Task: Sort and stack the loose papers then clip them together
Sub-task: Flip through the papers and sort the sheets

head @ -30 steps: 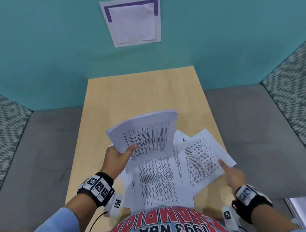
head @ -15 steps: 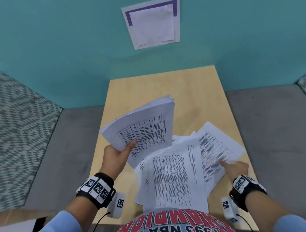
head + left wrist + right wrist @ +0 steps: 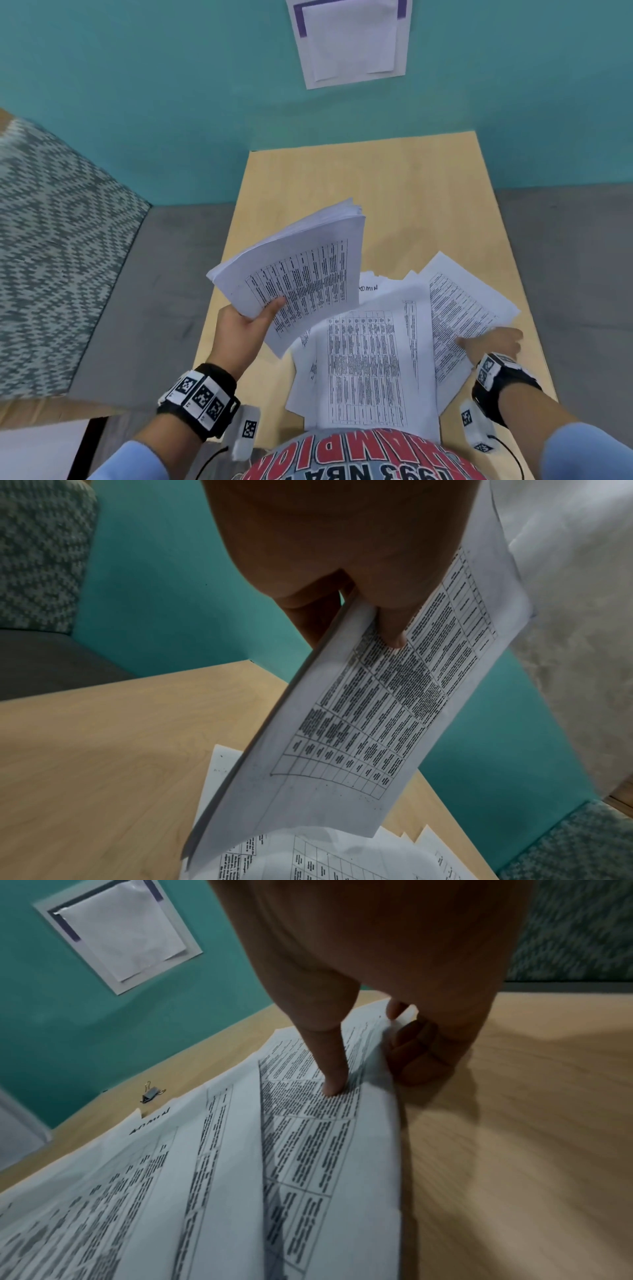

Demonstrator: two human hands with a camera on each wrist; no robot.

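On my far left a patterned cushion (image 3: 51,246) leans by the teal wall (image 3: 154,85), with a grey seat (image 3: 144,301) below it. My left hand (image 3: 241,329) is curled around the near corner of a stack (image 3: 298,274) of printed sheets, thumb on top and fingers underneath, holding it tilted up in the air above the left part of the table (image 3: 394,192). Under and to the right of it, loose sheets (image 3: 366,366) lie fanned and overlapping on the table near my body, the top one printed with a grid of text. A small binder clip (image 3: 152,1092) lies on the bare wood just beyond their far edge; I see it only in the right wrist view. My right hand (image 3: 493,342) pinches the rightmost sheet (image 3: 469,308) at its right edge, thumb (image 3: 334,1066) pressed on the print and the other fingers curled beneath the raised edge. A white notice (image 3: 349,37) with a purple border hangs on the wall above the table
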